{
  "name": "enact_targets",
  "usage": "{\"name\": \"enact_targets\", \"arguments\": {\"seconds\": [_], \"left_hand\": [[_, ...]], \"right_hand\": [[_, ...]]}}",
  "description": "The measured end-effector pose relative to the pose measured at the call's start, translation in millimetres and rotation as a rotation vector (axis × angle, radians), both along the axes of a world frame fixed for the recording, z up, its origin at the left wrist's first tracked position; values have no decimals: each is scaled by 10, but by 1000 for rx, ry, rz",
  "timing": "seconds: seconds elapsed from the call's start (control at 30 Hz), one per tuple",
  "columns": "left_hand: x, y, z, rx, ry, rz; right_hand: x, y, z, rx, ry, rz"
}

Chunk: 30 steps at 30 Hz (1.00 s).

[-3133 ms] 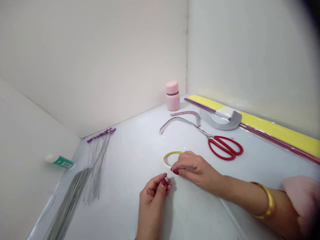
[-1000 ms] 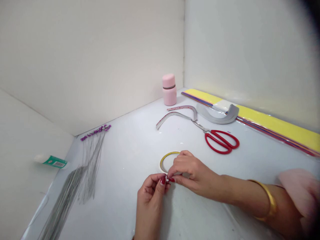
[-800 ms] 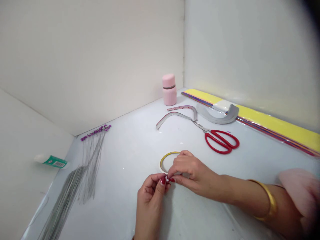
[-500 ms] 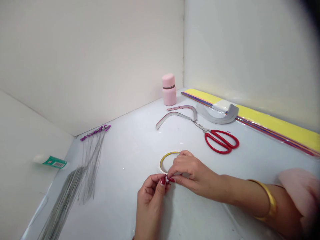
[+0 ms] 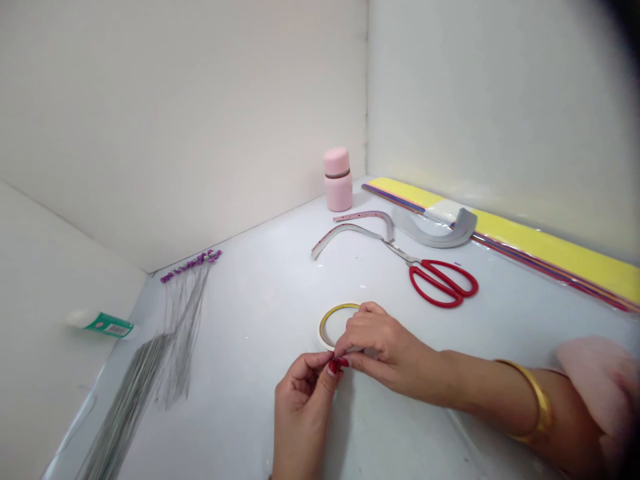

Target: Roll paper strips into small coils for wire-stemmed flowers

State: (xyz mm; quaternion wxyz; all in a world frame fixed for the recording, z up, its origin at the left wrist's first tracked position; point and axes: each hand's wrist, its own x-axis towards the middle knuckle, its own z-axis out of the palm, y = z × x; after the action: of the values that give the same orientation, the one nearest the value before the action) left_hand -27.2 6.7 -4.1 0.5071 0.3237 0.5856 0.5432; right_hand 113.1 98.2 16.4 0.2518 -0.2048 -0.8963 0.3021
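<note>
Red-nailed fingertips (image 5: 333, 367) of L hand (image 5: 304, 413) and R hand (image 5: 383, 343) pinch a tiny item (image 5: 336, 355) (mostly hidden, kind unclear, long axis can't tell); yellow-edged tape roll (image 5: 333, 325) lies just beyond the fingers, R hand nearer, overlapping its rim.

A narrow roll of tape (image 5: 326, 325) with a yellow-edged core lies flat, partly behind the right hand (image 5: 383, 347). A small piece (image 5: 336, 355), mostly hidden, is pinched between the fingertips of the right hand and the left hand (image 5: 305, 407).
</note>
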Motion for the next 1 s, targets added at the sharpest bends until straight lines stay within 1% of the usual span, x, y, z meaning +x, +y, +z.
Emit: {"name": "enact_targets", "arguments": {"seconds": [0.17, 0.63, 0.83, 1.0], "left_hand": [[3, 8, 14, -13, 7, 37], [0, 13, 54, -52, -13, 62], [-4, 39, -12, -10, -24, 31], [-8, 25, -28, -19, 21, 50]], "right_hand": [[14, -8, -5, 1, -6, -1], [2, 1, 16, -18, 0, 6], [10, -18, 7, -17, 1, 26], [17, -23, -18, -51, 30, 8]]}}
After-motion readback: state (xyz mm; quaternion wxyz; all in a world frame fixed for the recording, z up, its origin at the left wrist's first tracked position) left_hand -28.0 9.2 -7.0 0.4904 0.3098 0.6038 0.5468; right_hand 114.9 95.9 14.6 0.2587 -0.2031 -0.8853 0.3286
